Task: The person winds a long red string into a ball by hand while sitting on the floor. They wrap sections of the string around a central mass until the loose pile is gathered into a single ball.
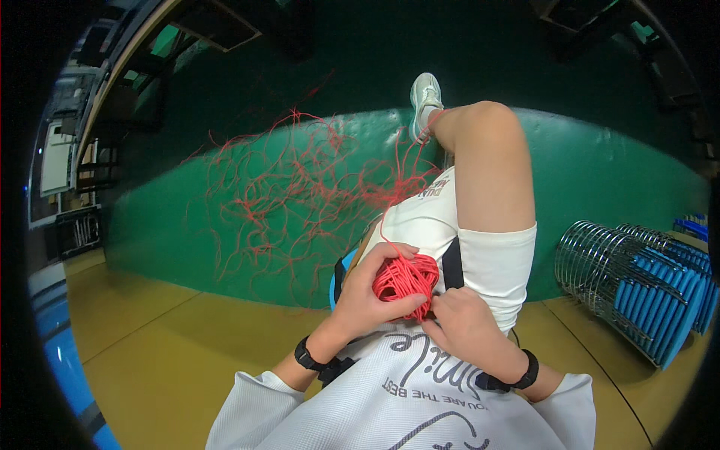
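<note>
A ball of red cord (406,286) sits at my lap, wound in many crossing turns. My left hand (369,291) is closed round its left side, thumb across the front and fingers over the top. Close against the ball's lower right edge is my right hand (469,324), its fingers curled in; whether cord lies between them is hidden. From the top of the ball a strand runs up to a loose red tangle (397,193) beside my thigh. More loops of red cord (281,187) spread widely over the green floor to the left.
My bare leg (491,165) is bent across the right of centre, its white shoe (425,101) on the green floor (592,180). Blue chairs with metal frames (645,292) are stacked at the right. A tan floor band (180,330) runs behind me. Dark furniture (214,22) stands far off.
</note>
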